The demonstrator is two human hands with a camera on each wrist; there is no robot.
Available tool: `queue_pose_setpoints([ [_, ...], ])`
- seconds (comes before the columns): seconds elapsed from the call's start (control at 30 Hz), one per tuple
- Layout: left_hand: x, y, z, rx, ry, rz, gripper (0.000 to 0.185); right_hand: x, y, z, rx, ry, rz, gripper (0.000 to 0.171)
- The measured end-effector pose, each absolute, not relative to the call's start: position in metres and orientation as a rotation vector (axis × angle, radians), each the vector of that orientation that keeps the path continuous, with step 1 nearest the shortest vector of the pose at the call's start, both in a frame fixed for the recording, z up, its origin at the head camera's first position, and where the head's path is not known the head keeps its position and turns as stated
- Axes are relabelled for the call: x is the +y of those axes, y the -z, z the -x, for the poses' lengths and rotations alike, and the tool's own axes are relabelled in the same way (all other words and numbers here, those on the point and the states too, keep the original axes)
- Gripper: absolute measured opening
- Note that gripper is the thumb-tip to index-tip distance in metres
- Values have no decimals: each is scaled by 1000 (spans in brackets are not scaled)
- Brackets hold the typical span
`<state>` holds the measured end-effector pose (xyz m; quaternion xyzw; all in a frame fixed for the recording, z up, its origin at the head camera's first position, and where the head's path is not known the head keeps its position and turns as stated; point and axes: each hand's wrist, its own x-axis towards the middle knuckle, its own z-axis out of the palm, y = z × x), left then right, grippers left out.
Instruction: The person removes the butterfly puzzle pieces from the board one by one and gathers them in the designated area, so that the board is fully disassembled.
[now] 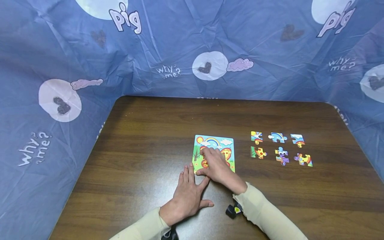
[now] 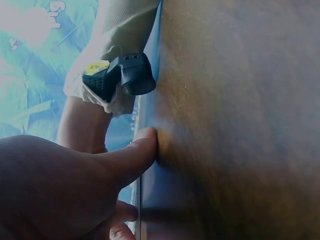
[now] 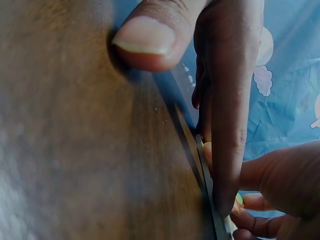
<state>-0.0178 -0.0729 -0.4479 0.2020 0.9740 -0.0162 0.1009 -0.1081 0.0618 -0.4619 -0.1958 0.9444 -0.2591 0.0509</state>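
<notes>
A square picture puzzle board (image 1: 226,142) with a sun, rainbow and butterfly lies in the middle of the table. My right hand (image 1: 217,166) reaches over its lower part, fingers bent down and thumb at the front edge. Those fingers largely hide a small green-edged puzzle piece (image 3: 239,201), which the right wrist view shows standing slightly above the board between them. My left hand (image 1: 187,196) lies spread in front of the board, its extended fingertips at the front edge and its thumb out to the side. It crosses the foreground of the right wrist view.
Several loose puzzle pieces lie in two rows right of the board, among them a rainbow piece (image 1: 278,137) and a purple piece (image 1: 282,156). A black wrist camera (image 1: 232,210) hangs under my right cuff. Printed blue cloth (image 1: 168,40) stands behind the brown table (image 1: 144,133).
</notes>
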Motion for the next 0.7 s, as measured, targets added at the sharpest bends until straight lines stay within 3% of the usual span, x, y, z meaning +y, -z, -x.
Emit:
queue_pose_setpoints([
  [0.7,-72,447,17,2886,113,-598,88,70,447,115,2943,623,680,62],
])
